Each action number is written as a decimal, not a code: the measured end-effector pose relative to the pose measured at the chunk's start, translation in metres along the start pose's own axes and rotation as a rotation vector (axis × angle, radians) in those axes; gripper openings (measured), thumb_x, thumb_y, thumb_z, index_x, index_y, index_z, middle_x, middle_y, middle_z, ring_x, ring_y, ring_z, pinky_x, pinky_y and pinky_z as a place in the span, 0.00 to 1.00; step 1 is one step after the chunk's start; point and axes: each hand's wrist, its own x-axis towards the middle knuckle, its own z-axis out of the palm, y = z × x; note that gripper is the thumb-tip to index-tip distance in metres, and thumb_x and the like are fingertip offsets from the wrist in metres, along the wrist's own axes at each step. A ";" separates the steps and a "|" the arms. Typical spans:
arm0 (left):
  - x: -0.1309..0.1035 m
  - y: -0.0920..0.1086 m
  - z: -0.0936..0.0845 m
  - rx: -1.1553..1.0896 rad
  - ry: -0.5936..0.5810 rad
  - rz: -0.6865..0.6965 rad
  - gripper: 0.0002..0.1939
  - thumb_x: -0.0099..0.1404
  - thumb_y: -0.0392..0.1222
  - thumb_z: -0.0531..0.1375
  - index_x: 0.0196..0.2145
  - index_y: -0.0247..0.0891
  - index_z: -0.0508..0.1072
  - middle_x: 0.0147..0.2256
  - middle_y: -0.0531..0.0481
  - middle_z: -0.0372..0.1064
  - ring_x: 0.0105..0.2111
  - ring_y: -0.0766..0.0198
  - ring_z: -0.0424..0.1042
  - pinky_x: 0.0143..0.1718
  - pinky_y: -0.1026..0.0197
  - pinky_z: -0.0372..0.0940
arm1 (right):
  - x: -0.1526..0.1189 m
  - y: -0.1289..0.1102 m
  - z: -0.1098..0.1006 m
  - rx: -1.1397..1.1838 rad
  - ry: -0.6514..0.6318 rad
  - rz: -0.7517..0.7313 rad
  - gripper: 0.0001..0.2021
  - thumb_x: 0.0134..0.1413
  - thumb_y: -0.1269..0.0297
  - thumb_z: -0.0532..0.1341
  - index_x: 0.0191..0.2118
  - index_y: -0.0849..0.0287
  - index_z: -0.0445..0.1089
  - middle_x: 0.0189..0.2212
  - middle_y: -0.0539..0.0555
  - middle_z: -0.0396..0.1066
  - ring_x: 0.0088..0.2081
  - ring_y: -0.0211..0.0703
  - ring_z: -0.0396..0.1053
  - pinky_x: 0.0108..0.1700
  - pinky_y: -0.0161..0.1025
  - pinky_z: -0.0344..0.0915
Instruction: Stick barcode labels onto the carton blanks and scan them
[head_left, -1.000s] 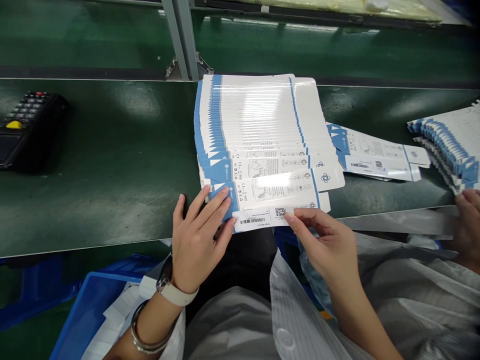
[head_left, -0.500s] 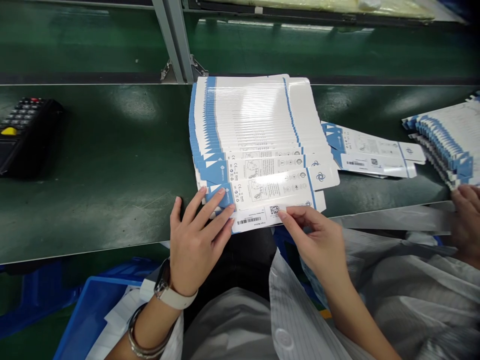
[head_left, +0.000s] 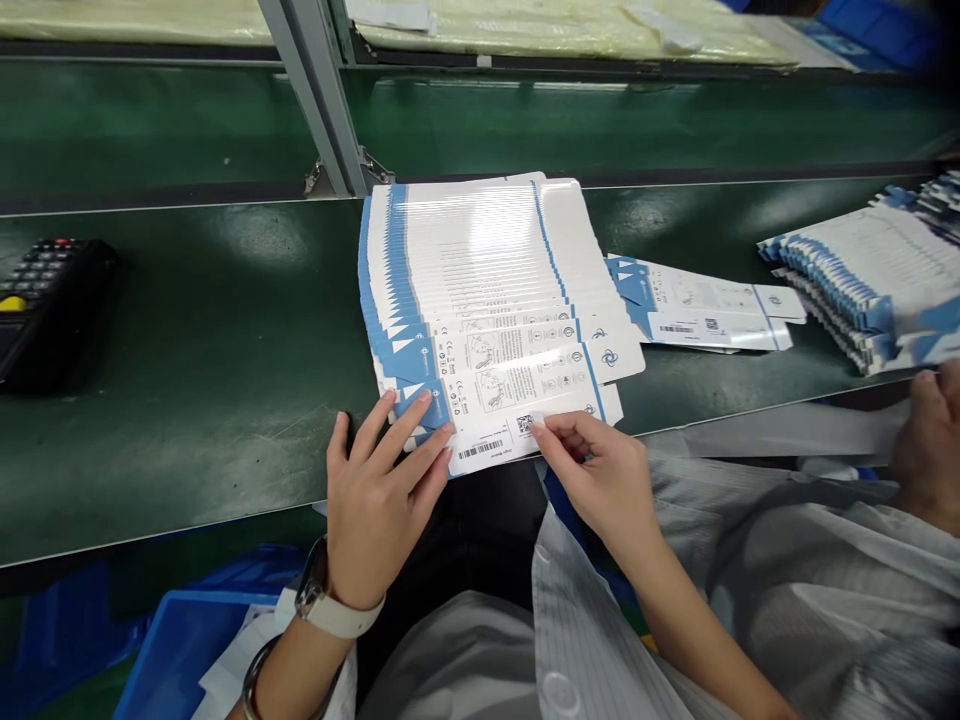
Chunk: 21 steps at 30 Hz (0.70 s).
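Note:
A fanned stack of flattened cartons (head_left: 480, 240), white with blue ends, lies on the green bench before me. The nearest carton (head_left: 517, 385) has printed drawings and text, and a white label (head_left: 487, 442) with a barcode and a QR code on its front panel. My left hand (head_left: 382, 500) rests with spread fingers on the blue end of this carton; it is open. At the label's right end, by the QR code, the thumb and forefinger of my right hand (head_left: 600, 475) are pinched together. Its other fingers are curled in.
To the right lie a few labelled cartons (head_left: 697, 305) and a larger carton pile (head_left: 847, 270). A co-worker's hand (head_left: 930, 450) is near that pile. A black keypad device (head_left: 52, 310) sits at left. Below the bench, a blue bin (head_left: 172, 640) holds white paper.
The view has shifted, showing more of the upper shelf. Both hands stay at the nearest carton. My right hand still pinches at the label's end. The co-worker's hand is slightly farther from the pile.

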 end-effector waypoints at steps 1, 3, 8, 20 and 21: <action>0.000 0.000 0.000 0.006 0.000 0.002 0.16 0.59 0.38 0.58 0.45 0.51 0.69 0.53 0.52 0.63 0.57 0.50 0.55 0.56 0.36 0.49 | 0.000 0.000 0.000 0.006 -0.004 0.001 0.07 0.52 0.63 0.57 0.27 0.58 0.69 0.20 0.48 0.67 0.21 0.33 0.62 0.24 0.32 0.61; 0.001 0.000 0.000 0.019 -0.001 0.007 0.15 0.59 0.38 0.58 0.45 0.50 0.70 0.53 0.52 0.63 0.57 0.50 0.55 0.55 0.36 0.49 | 0.001 0.000 0.000 0.019 -0.015 0.008 0.07 0.52 0.63 0.57 0.27 0.58 0.68 0.20 0.48 0.67 0.21 0.33 0.62 0.24 0.32 0.61; 0.002 0.001 -0.001 0.041 -0.005 0.010 0.13 0.59 0.38 0.58 0.43 0.50 0.70 0.53 0.52 0.63 0.57 0.50 0.56 0.54 0.36 0.51 | 0.002 0.000 0.000 0.021 -0.040 0.013 0.08 0.52 0.63 0.56 0.26 0.58 0.67 0.20 0.48 0.67 0.21 0.34 0.63 0.25 0.32 0.61; -0.003 0.023 0.009 0.112 0.168 -0.096 0.08 0.58 0.37 0.59 0.36 0.44 0.74 0.50 0.49 0.67 0.53 0.49 0.61 0.55 0.39 0.50 | 0.006 0.003 0.000 0.071 -0.085 0.009 0.08 0.52 0.62 0.57 0.26 0.58 0.68 0.21 0.49 0.69 0.22 0.35 0.65 0.25 0.32 0.62; -0.004 0.026 0.011 0.117 0.197 -0.115 0.07 0.59 0.36 0.58 0.35 0.43 0.74 0.50 0.49 0.67 0.53 0.50 0.62 0.55 0.39 0.49 | 0.006 0.003 0.001 0.077 -0.086 0.008 0.08 0.52 0.62 0.57 0.26 0.58 0.67 0.21 0.49 0.69 0.22 0.35 0.65 0.25 0.32 0.62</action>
